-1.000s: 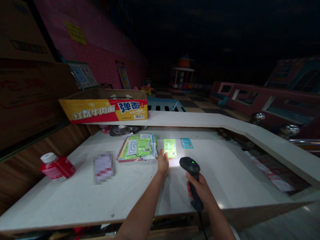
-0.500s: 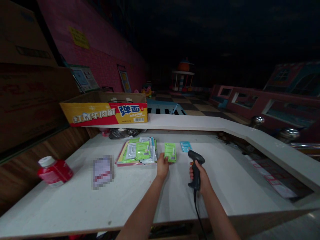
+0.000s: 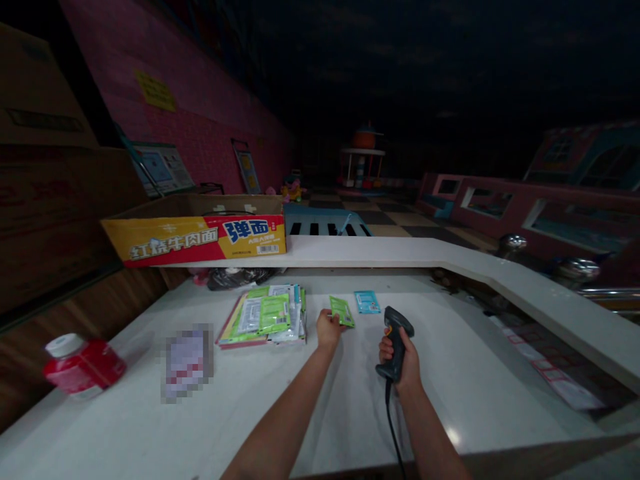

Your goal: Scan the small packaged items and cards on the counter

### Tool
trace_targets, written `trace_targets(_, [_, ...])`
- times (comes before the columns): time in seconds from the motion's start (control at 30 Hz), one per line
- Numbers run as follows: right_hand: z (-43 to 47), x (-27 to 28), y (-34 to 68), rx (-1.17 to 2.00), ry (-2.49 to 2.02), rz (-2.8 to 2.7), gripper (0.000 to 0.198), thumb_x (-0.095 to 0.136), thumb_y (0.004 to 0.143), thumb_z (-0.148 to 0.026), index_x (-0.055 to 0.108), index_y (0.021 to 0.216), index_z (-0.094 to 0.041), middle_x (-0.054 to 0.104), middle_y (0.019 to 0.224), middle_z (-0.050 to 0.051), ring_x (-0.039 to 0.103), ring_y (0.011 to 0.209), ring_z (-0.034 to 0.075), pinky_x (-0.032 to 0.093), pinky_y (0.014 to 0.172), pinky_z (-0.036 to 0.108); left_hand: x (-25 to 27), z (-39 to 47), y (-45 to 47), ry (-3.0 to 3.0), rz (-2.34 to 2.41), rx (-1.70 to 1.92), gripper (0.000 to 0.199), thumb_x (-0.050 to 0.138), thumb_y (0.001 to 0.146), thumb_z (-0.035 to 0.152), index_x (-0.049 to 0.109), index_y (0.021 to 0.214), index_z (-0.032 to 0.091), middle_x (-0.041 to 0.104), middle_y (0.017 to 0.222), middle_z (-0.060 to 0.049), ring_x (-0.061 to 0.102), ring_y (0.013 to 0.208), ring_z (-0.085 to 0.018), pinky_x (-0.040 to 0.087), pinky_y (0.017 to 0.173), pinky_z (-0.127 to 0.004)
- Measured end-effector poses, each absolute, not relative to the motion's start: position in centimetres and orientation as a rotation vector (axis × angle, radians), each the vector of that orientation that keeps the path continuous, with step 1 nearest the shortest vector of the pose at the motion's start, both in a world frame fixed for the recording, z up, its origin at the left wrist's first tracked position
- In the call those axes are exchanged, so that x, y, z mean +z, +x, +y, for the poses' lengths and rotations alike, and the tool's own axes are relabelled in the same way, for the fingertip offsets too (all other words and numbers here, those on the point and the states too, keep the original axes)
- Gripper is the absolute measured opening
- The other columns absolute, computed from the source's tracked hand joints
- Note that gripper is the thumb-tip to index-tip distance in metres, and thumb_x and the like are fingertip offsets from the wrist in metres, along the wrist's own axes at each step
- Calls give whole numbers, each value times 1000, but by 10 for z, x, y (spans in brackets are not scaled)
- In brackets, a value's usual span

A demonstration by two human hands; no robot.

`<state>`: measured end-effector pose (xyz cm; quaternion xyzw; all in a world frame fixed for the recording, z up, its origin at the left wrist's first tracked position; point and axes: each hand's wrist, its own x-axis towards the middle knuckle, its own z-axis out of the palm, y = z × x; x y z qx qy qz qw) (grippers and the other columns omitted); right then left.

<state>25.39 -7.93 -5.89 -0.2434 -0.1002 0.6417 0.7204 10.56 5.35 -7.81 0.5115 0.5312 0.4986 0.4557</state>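
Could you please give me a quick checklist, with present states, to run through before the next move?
1. Left hand gripping the green packet: ok, fingers at its near left edge.
2. Right hand holding the scanner by its handle: ok.
3. Scanner window aimed at the green packet: cannot tell, the window is not clearly visible.
4. Scanner light showing on the green packet: not ok, no bright patch there.
5. Cable clear of the left forearm: ok, it trails down beside the right forearm.
6. Blue packet apart from both hands: ok, lying on the counter.
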Motion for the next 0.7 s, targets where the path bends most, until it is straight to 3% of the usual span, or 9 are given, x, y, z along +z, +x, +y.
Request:
trace_targets(0.1, [-79, -61, 254, 1439, -492, -162, 35, 81, 66, -40, 60, 80, -17, 48, 55, -6, 43, 43, 5, 37, 37, 13, -61, 60, 115, 1364, 1451, 1026, 8, 56, 84, 20, 58, 89, 14, 64, 75, -6, 67, 67, -20, 55, 63, -32])
trace_targets(0.17, [-78, -61, 254, 1454, -464, -124, 34, 81, 67, -38, 60, 80, -16, 48, 55, -6, 42, 43, 4, 37, 37, 12, -47, 57, 115, 1582, 1597, 939, 10, 56, 83, 18, 61, 89, 12, 65, 88, -12, 67, 85, -24, 54, 76, -36])
trace_targets(0.3, [-77, -62, 254, 1469, -443, -92, 30, 78, 70, -35, 59, 81, -16, 48, 54, -6, 43, 42, 5, 37, 36, 12, -34, 41, 110, 2285, 1750, 730, 23, 51, 86, 17, 64, 105, 13, 59, 115, -17, 55, 115, -28, 45, 97, -39])
trace_targets(0.47, [-77, -61, 255, 1476, -427, -85, 25, 75, 74, -35, 58, 82, -17, 49, 55, -6, 44, 42, 5, 39, 35, 13, -51, 29, 114, 2636, 1273, 487, 40, 51, 89, 22, 55, 127, 12, 52, 138, -17, 44, 132, -27, 34, 111, -39])
trace_targets(0.7, [-76, -61, 256, 1489, -433, -101, 32, 79, 70, -37, 57, 82, -17, 48, 55, -7, 44, 42, 4, 37, 37, 11, -63, 38, 132, 2662, 1292, 487, 51, 51, 89, 31, 49, 135, 7, 43, 147, -20, 35, 140, -29, 28, 115, -41])
